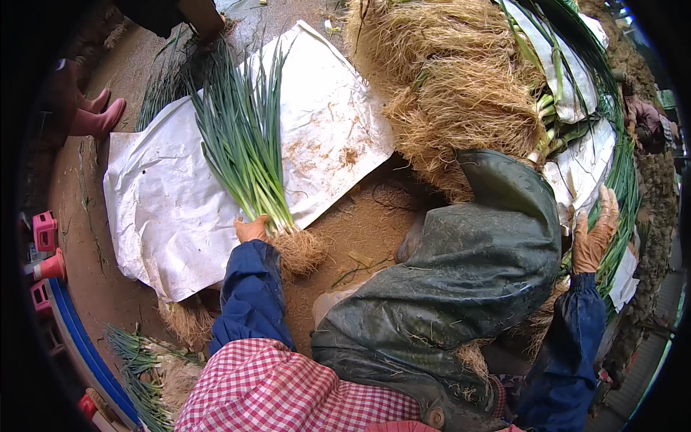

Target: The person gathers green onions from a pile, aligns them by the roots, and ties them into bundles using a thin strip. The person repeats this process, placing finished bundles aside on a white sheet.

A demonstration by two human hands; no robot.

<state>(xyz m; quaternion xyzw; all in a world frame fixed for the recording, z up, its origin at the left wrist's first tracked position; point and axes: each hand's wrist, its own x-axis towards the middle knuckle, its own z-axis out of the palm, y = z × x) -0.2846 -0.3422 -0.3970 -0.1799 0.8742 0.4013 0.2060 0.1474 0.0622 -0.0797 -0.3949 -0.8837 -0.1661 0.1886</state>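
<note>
My left hand (252,229) is at the lower stems of a bunch of green onions (259,173), just above its tan roots. The bunch lies with its leaves across a white plastic sheet (167,205), while the roots hang past the sheet's edge. Far to the right, my gloved right hand (595,235) rests with fingers extended against the green leaves of a big pile of onions. That pile's thick mass of roots (464,92) lies at the top right, with white sheeting (586,156) among the leaves. Whether the right hand grasps any leaves is unclear.
A person in pink boots (100,119) stands at the upper left. Pink plastic stools (44,231), an orange cone (51,267) and a blue edge strip (89,345) line the left side. More onions (156,378) lie at lower left. Dark waterproof trousers (442,270) cover my legs.
</note>
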